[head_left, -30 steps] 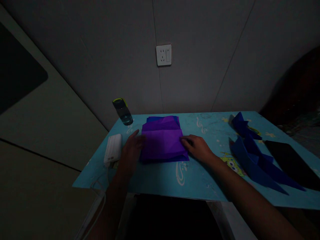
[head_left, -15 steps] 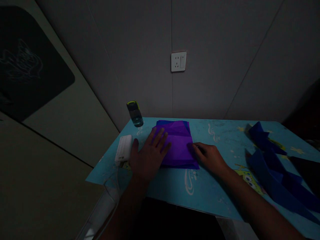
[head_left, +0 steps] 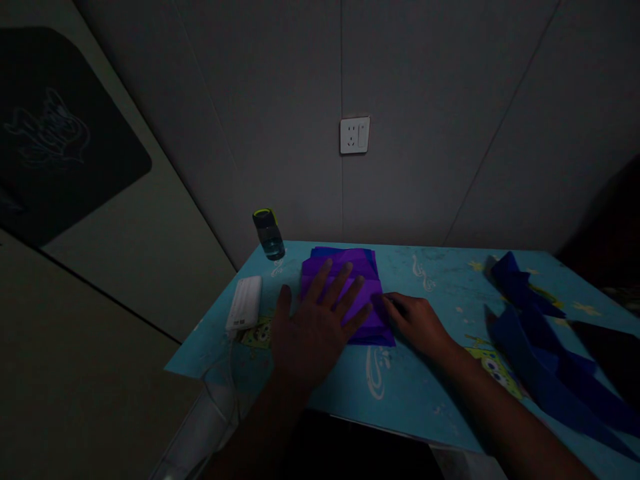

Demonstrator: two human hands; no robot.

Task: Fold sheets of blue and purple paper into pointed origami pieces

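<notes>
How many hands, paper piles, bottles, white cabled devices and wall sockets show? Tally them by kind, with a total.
Left hand and right hand: 2
Purple paper pile: 1
Bottle: 1
White cabled device: 1
Wall socket: 1
Total: 6

The left hand (head_left: 313,337) is spread flat, back uppermost, fingers over the near left part of the paper (head_left: 373,290). The right hand (head_left: 415,323) is loosely curled, fingertips at the paper's right edge, their grip unclear. Both forearms (head_left: 493,400) slant in from the paper's near side.

The paper (head_left: 373,288) is purple; the tabletop (head_left: 410,380), turquoise with cartoons.
</notes>
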